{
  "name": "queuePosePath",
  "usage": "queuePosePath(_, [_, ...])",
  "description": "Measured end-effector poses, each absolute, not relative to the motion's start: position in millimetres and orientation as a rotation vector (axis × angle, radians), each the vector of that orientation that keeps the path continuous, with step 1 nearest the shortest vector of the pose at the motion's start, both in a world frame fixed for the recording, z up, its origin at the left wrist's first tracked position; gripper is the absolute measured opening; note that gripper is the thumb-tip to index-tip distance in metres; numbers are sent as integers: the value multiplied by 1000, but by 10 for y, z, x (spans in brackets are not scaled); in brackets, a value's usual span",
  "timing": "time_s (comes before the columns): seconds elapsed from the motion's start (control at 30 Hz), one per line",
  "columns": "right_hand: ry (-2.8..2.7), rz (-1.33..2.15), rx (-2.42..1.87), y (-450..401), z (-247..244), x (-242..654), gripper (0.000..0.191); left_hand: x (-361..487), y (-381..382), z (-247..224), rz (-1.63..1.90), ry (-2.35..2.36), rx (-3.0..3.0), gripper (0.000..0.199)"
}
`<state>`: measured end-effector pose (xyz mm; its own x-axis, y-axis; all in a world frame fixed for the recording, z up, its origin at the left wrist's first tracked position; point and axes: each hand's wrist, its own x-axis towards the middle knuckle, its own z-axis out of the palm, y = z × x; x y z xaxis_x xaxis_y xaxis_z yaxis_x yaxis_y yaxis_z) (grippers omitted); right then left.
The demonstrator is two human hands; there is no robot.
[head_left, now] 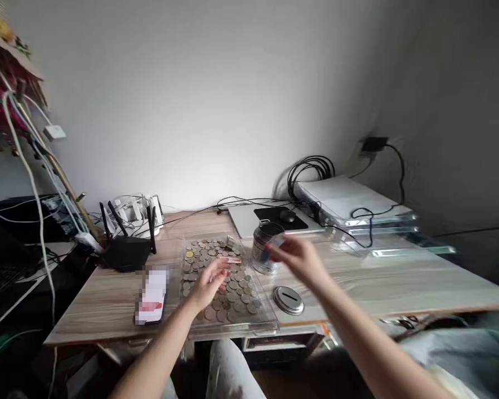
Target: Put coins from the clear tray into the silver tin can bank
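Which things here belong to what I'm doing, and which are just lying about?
Apparently in use: right hand, the pale piece it pinches, jar, left hand, coins, slotted lid.

Seemingly lying about: phone, router, mouse, mouse pad.

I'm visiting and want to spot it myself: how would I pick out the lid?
On the wooden desk, find the tray covered in coins. Just right of it, nearer the desk's front edge than the jar, lies the lid. It's round, silvery and flat, far wider than any coin, with a dark slot across its top.
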<state>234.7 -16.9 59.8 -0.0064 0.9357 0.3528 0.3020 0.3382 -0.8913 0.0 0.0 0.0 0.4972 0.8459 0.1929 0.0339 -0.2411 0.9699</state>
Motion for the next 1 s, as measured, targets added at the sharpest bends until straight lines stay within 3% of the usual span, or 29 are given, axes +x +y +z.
queuePosePath(0.17, [-1755,468,-1239,-354,83,1824,31,232,-122,-94,735,829,1753,36])
queuePosePath(0.3, [-1703,139,-1521,-515,-200,2227,41,191,-105,-147,829,1017,1834,29])
queuePosePath(0.4, [-1911,75,-1710,-572,-478,2577,52,133,-62,-160,993,1086,1702,29])
queuePosePath(0.53, [-2207,221,-1643,-636,-631,2732,42,111,-21,-169,1108,1104,1559,32])
queuePosePath(0.73, [-2222,424,-1635,-723,-425,2775,32,77,20,-202,1142,1174,1444,33])
queuePosePath(0.93, [-1581,1032,-1191,-456,-243,3117,51,48,14,-216,1207,1188,1424,32])
queuePosePath(1.0, [-1257,1039,-940,-246,-99,3182,50,40,2,-211,1219,1181,1434,32])
